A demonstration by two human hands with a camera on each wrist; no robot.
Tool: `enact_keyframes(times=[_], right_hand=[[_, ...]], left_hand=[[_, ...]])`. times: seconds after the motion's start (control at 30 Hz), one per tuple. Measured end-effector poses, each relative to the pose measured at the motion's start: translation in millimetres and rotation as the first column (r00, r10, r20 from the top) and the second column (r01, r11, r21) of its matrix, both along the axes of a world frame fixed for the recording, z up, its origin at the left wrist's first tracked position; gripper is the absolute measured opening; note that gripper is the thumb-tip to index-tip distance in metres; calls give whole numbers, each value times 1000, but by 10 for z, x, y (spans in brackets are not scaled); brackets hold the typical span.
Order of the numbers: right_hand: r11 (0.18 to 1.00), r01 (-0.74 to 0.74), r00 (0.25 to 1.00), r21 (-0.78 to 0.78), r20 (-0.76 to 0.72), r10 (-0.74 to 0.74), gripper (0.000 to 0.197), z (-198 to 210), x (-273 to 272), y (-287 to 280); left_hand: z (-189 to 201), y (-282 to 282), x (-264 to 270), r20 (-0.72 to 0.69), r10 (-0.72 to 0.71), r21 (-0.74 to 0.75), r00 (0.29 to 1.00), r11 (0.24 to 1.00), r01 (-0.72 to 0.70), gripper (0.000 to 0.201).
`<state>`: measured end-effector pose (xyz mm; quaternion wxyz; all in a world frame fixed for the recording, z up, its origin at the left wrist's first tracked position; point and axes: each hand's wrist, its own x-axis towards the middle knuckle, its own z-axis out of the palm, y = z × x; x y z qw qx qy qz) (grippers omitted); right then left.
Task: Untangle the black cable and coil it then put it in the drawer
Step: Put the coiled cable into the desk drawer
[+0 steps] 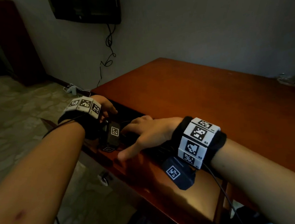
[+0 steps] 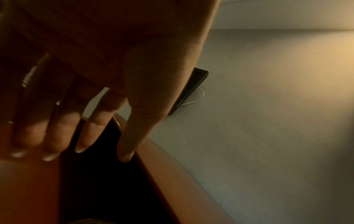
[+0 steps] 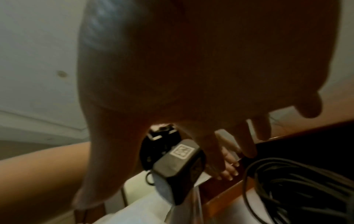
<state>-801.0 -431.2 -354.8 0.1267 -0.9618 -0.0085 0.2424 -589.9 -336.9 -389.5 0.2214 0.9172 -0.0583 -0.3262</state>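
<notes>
The black cable lies as a coil of several loops inside the open drawer at the table's left front edge. In the head view only a few of the cable's strands show, under my right wrist. My right hand hovers over the drawer with its fingers spread and holds nothing. In the right wrist view the right hand's fingers hang just above and left of the coil. My left hand is at the drawer's far end. The left hand's straight fingers rest on the drawer's wooden edge beside the dark opening.
The brown wooden table stands against a grey wall. A crumpled clear wrapper lies at its far right. A wall-mounted screen has a wire dangling to a white power strip on the tiled floor.
</notes>
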Motion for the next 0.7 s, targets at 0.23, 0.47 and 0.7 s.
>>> enact_keyframes(times=[0.23,0.47,0.7], right_hand=[[962,-169,983,-216,-101,151,122,-238,-32,319],[974,31,997,-224,77,-14,78,-503,26,362],[959,-31,979,-283,-200,-28,135,-321,126,25]], left_hand=[[-189,-41,44,-15,110,-98,994,989,-111,36],[-105,-57,-14,33,90,-160,995,984,-83,32],[78,-4,-210,159,35,-340,987,940,22,23]])
